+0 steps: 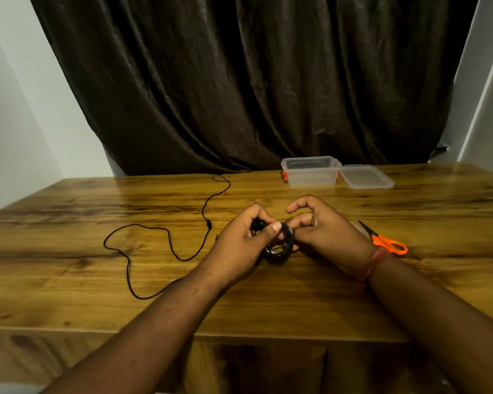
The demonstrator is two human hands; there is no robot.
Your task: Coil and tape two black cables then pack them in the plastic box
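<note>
A dark brown pleated curtain (248, 81) hangs between pale walls behind a glossy wood-grain desk (69, 217), and the work sits near the middle of that surface.

The left hand (245, 237) has its grip closed around a small coil of black cable (278, 247), thumb pressed over the top so the loops cannot spring apart. The right hand (322, 226) meets the coil from the other side, its lower fingers pinching at the coil's edge while the index finger and thumb arch free above; judging by the glint there, it is probably smoothing a strip of clear tape, though the view is too dim to be sure.

A second long black cable (171, 245) lies loose and uncoiled on the desk to the left, trailing back toward the curtain, likely waiting its turn.

At the far edge stands a clear plastic box with orange clips (310, 172), open, its clear flat lid (366, 177) set just beside it so the coils can drop straight in. Orange-handled scissors (387, 241) rest behind the right wrist, within easy reach for cutting tape.

Counted: two cables, one coiled and one loose; one box; one lid; one pair of scissors.
</note>
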